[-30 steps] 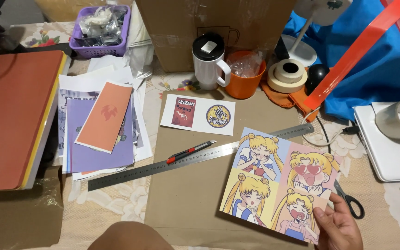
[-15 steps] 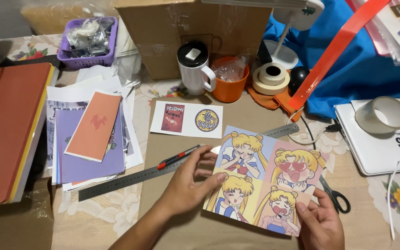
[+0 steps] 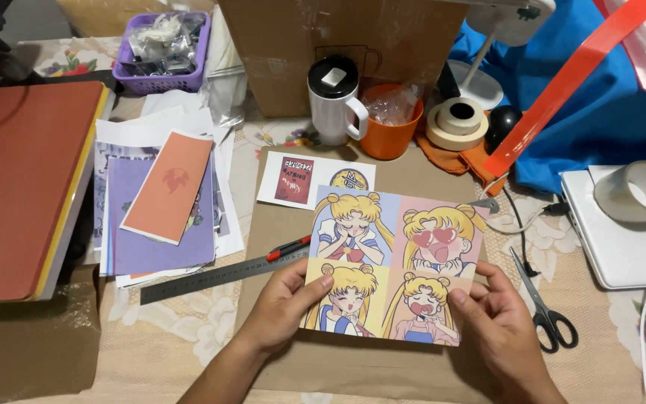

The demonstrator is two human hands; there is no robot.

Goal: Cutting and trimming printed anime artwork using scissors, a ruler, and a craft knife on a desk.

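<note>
Both hands hold a square cartoon print [image 3: 394,265] of four panels, each showing a blonde girl with twin buns, lifted slightly and tilted over the brown kraft paper sheet [image 3: 413,168] that covers the middle of the table. The left hand [image 3: 287,307] comes up from the bottom edge with the forearm angled inward; its thumb lies flat across the print's lower left panel and the fingers curl under the left edge, pinching it. The right hand [image 3: 499,318] grips the lower right corner the same way, thumb on top near the crying panel, fingers tucked beneath, wrist bent toward the centre. The hands are apart, one at each side of the print. Just left of the print, a steel ruler [image 3: 222,277] lies slantwise, with a red-and-black pen [image 3: 288,248] touching its upper end. Behind the print sits a white sticker sheet [image 3: 304,179], partly covered by it. Right of the print, black-handled scissors [image 3: 543,303] rest on the tablecloth. Farther behind stand a white travel mug [image 3: 334,101] and an orange cup [image 3: 390,123]
</note>
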